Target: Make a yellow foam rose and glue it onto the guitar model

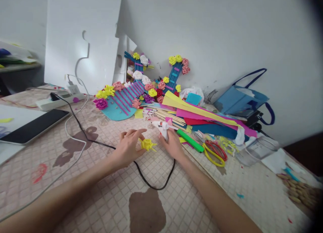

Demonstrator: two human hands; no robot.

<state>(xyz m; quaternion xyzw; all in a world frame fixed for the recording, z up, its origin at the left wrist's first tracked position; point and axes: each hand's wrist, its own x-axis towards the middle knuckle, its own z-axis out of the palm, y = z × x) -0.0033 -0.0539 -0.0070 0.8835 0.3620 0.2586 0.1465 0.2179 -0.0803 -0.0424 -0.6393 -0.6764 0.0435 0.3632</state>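
Observation:
Pinched between the thumb and fingers of my left hand is a small yellow paper flower with thin strips sticking out. My right hand is closed around the handle of a white hot glue gun, its nozzle pointing left. A black cord loops on the table below both hands. Behind them lies a light blue guitar-shaped piece with purple stripes and coloured paper flowers along its edge. A second blue neck with flowers leans near the wall.
Right of my right hand lie a green stick and yellow-and-red-handled scissors. Wooden sticks and coloured paper strips are piled behind. A power strip, dark tablet and blue bag stand farther out.

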